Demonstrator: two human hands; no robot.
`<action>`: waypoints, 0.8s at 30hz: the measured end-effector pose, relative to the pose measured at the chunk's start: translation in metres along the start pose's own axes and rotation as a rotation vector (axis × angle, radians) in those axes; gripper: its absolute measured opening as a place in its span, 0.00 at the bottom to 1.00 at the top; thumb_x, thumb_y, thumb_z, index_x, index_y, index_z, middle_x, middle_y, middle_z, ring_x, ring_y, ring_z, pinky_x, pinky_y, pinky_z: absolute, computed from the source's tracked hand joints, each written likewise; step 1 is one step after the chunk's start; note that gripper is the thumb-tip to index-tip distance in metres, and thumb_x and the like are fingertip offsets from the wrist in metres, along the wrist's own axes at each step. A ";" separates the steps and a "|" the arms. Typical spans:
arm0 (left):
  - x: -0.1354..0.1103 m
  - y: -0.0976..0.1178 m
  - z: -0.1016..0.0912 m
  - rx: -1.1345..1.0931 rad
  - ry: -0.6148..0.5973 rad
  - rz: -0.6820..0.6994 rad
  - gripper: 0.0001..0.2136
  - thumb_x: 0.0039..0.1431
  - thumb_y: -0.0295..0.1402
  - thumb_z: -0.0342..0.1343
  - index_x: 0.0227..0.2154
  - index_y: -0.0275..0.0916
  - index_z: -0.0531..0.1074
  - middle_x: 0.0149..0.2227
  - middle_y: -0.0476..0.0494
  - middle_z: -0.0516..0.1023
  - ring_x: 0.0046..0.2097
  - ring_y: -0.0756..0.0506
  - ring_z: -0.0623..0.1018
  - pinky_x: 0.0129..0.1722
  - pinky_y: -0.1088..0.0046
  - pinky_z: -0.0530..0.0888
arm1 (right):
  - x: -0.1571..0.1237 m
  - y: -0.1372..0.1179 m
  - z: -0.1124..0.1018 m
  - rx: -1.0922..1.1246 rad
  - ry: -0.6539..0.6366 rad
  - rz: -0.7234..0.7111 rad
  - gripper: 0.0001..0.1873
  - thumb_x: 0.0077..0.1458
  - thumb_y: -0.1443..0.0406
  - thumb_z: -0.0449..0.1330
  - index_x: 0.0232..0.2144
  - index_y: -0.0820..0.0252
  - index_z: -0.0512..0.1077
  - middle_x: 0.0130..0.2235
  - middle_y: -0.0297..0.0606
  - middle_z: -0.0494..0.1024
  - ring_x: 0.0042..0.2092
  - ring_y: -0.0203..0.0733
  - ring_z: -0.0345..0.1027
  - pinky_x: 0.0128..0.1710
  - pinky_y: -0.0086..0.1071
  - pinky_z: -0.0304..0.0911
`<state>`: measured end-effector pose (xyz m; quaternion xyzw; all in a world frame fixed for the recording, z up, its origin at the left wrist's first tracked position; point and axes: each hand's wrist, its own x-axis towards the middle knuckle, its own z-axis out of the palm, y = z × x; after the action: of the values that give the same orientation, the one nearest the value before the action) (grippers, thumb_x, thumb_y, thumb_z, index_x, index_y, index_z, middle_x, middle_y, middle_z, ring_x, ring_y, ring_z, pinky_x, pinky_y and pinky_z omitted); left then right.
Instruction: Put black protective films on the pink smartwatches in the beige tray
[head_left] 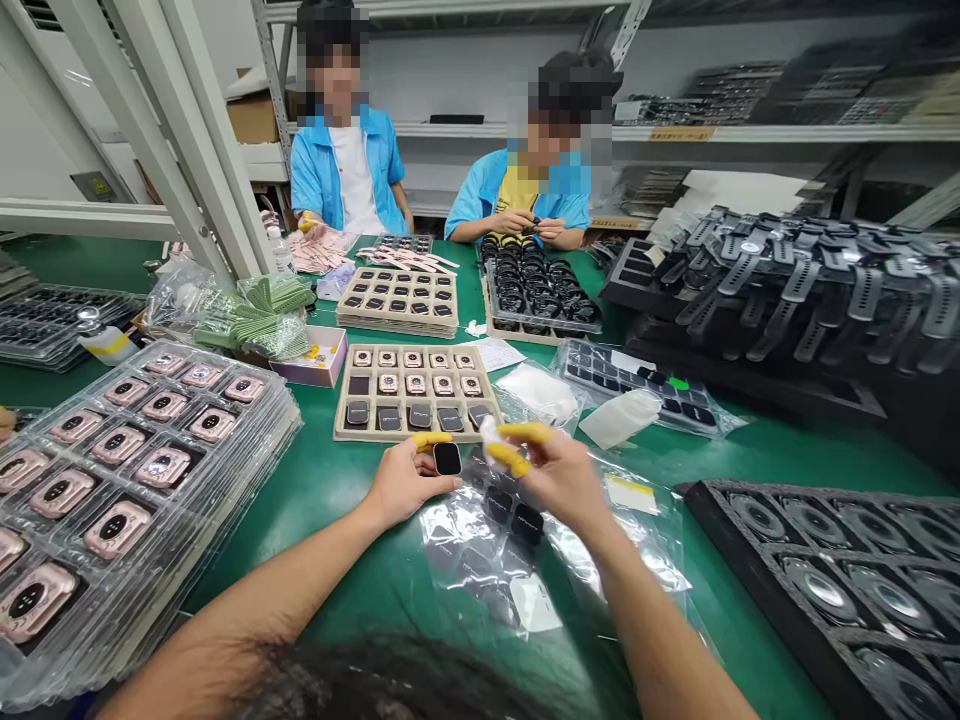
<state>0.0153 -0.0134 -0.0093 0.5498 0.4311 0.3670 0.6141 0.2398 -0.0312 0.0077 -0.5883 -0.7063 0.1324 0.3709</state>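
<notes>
My left hand [405,480], with yellow finger cots, pinches a small black smartwatch body [448,458] above the green table. My right hand [551,465], also in yellow cots, is closed on a small piece of clear film [491,435] right beside the watch body. Under both hands lies a clear plastic sheet [487,560] with a few black watch bodies [525,520] on it. Just beyond my hands sits a beige tray [341,405] holding pink and black watch bodies in rows.
Stacked clear trays of pink watch cases [112,480] fill the left. A black tray of round parts [825,580] lies at right; grey straps [787,290] are piled behind. Two people in blue shirts [345,170] [525,190] work across the table, near more trays [397,298].
</notes>
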 end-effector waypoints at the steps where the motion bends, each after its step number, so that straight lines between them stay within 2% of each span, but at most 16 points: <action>1: 0.001 -0.001 0.000 0.006 -0.009 0.024 0.30 0.43 0.28 0.72 0.52 0.35 0.75 0.35 0.44 0.83 0.36 0.45 0.82 0.40 0.70 0.77 | -0.002 -0.009 0.010 0.069 -0.026 -0.123 0.08 0.62 0.59 0.62 0.38 0.55 0.79 0.36 0.40 0.80 0.38 0.45 0.73 0.37 0.38 0.68; 2: 0.001 -0.002 0.001 0.011 -0.017 0.045 0.28 0.42 0.27 0.72 0.50 0.35 0.76 0.37 0.43 0.84 0.37 0.45 0.82 0.41 0.70 0.77 | -0.004 -0.017 0.020 0.077 -0.048 -0.198 0.08 0.63 0.60 0.61 0.37 0.54 0.79 0.37 0.41 0.79 0.39 0.46 0.73 0.38 0.39 0.69; 5: 0.002 -0.003 0.001 0.017 0.000 0.046 0.26 0.42 0.24 0.70 0.49 0.35 0.77 0.38 0.44 0.84 0.37 0.46 0.82 0.39 0.73 0.77 | -0.007 -0.028 0.038 0.063 -0.011 -0.246 0.07 0.62 0.64 0.59 0.37 0.52 0.78 0.43 0.43 0.79 0.44 0.48 0.74 0.40 0.41 0.70; 7: 0.002 -0.003 0.001 0.029 0.037 0.017 0.28 0.42 0.25 0.70 0.51 0.34 0.76 0.33 0.46 0.83 0.32 0.48 0.80 0.35 0.74 0.76 | -0.007 -0.027 0.039 0.059 -0.002 -0.282 0.05 0.62 0.64 0.60 0.38 0.51 0.77 0.45 0.42 0.79 0.46 0.48 0.74 0.43 0.42 0.71; 9: 0.002 -0.003 0.001 0.060 0.042 0.025 0.29 0.41 0.24 0.69 0.51 0.33 0.76 0.32 0.46 0.83 0.32 0.48 0.79 0.34 0.74 0.75 | -0.007 -0.022 0.036 0.067 -0.028 -0.323 0.05 0.63 0.64 0.60 0.39 0.49 0.77 0.42 0.38 0.80 0.44 0.47 0.74 0.43 0.41 0.71; 11: 0.001 -0.003 0.001 0.097 0.030 0.039 0.26 0.41 0.22 0.68 0.49 0.33 0.77 0.32 0.46 0.83 0.32 0.48 0.80 0.35 0.74 0.76 | -0.006 -0.018 0.035 0.063 -0.035 -0.291 0.06 0.63 0.62 0.61 0.42 0.49 0.77 0.38 0.37 0.80 0.40 0.46 0.73 0.40 0.40 0.71; 14: 0.000 -0.003 0.002 0.070 0.037 0.015 0.25 0.42 0.24 0.69 0.48 0.34 0.77 0.31 0.47 0.82 0.32 0.48 0.80 0.35 0.74 0.75 | -0.005 -0.014 0.035 -0.021 0.038 -0.192 0.07 0.64 0.62 0.60 0.41 0.52 0.78 0.35 0.38 0.77 0.39 0.47 0.72 0.38 0.40 0.70; 16: 0.000 -0.003 0.003 0.025 0.052 0.004 0.27 0.42 0.25 0.70 0.49 0.34 0.76 0.32 0.46 0.82 0.32 0.48 0.80 0.36 0.73 0.76 | -0.007 -0.014 0.037 -0.055 0.080 -0.207 0.07 0.63 0.63 0.60 0.38 0.54 0.79 0.37 0.40 0.75 0.40 0.46 0.71 0.39 0.39 0.70; 18: 0.000 -0.003 0.003 0.017 0.045 0.014 0.27 0.41 0.24 0.69 0.50 0.34 0.76 0.35 0.45 0.83 0.33 0.48 0.80 0.37 0.73 0.76 | -0.009 -0.015 0.039 -0.021 0.060 -0.279 0.07 0.63 0.64 0.60 0.38 0.54 0.80 0.41 0.42 0.75 0.41 0.45 0.70 0.39 0.38 0.69; 20: 0.000 -0.003 0.003 0.036 0.027 0.015 0.27 0.40 0.23 0.69 0.48 0.33 0.76 0.35 0.45 0.83 0.33 0.49 0.80 0.36 0.74 0.75 | -0.009 -0.016 0.041 0.013 0.033 -0.317 0.08 0.63 0.65 0.59 0.39 0.54 0.80 0.41 0.41 0.75 0.40 0.43 0.70 0.38 0.36 0.69; 24: 0.000 -0.001 0.003 0.030 0.036 -0.010 0.26 0.41 0.25 0.70 0.48 0.33 0.76 0.29 0.48 0.80 0.30 0.50 0.77 0.32 0.75 0.73 | -0.007 -0.018 0.041 -0.061 0.144 -0.211 0.07 0.64 0.65 0.59 0.40 0.54 0.78 0.35 0.39 0.75 0.39 0.45 0.70 0.38 0.37 0.67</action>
<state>0.0180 -0.0150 -0.0106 0.5499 0.4504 0.3673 0.5998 0.1990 -0.0328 -0.0122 -0.5297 -0.7395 0.0288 0.4145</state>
